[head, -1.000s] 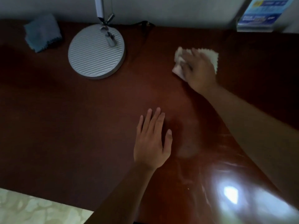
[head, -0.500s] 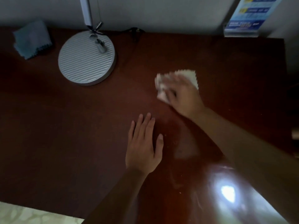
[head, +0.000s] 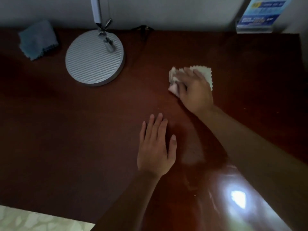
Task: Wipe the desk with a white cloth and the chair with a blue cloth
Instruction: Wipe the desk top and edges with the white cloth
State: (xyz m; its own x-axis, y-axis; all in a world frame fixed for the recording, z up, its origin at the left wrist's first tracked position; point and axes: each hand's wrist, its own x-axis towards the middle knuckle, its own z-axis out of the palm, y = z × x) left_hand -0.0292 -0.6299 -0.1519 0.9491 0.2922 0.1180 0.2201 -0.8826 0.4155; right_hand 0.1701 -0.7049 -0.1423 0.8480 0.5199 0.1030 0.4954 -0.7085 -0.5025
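Right hand presses the white cloth flat, left hand open on the worktop. Sweeping left, it might bump the lamp base.

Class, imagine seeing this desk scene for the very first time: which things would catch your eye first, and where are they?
The eye likely lands on the right hand pressing a white cloth flat on the dark red desk, right of centre. Next comes the bright glare of light on the desk's near right part, and the round ribbed lamp base at the back left. The left hand lies flat and empty mid-desk, and a folded blue cloth sits in the far left corner.
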